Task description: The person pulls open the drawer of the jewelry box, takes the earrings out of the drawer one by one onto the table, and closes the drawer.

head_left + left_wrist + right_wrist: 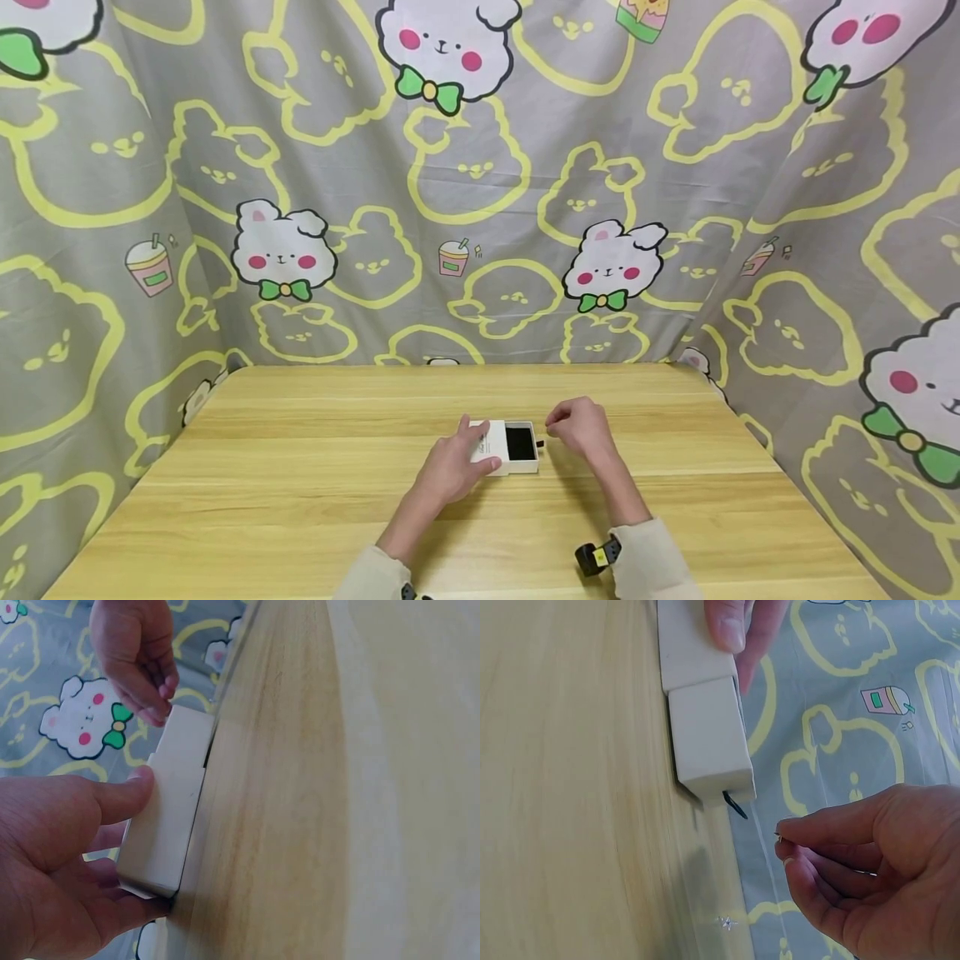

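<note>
A white drawer-style box (489, 446) lies on the table, its inner tray (522, 467) slid partway out to the right. Black lining (521, 443) shows inside the tray, and a short black pull tab (735, 805) sticks out of its end. My left hand (448, 467) grips the outer sleeve (161, 825) between thumb and fingers. Just off the tab end, my right hand (583, 429) pinches a tiny metallic piece (778, 837) between thumb and forefinger; I cannot tell its kind. Below those fingertips in the right wrist view appears a small sparkling star-shaped thing (727, 923).
The wood-grain table (300, 500) extends around the box on all sides. Grey curtains (480, 183) with yellow outlines and white cartoon animals hang behind it and at both sides. A black device (596, 558) is strapped at the right wrist.
</note>
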`<action>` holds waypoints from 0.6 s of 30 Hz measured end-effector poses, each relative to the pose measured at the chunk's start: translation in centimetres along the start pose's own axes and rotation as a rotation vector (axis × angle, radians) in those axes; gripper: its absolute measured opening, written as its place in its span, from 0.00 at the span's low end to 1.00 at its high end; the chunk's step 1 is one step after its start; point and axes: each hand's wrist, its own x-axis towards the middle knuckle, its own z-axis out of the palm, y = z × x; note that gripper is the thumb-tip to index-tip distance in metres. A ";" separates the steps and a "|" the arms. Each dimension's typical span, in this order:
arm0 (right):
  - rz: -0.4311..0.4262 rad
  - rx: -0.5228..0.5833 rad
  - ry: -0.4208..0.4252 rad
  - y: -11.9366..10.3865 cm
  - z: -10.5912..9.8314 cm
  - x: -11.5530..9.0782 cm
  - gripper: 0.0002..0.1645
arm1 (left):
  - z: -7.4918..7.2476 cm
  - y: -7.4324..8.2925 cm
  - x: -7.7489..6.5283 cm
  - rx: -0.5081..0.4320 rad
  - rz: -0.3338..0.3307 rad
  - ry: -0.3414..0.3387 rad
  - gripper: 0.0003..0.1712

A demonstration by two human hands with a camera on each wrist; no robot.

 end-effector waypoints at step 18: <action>0.030 0.008 -0.018 1.0 -0.3 0.1 0.03 | -0.1 0.1 -0.1 -0.010 -0.005 -0.003 0.38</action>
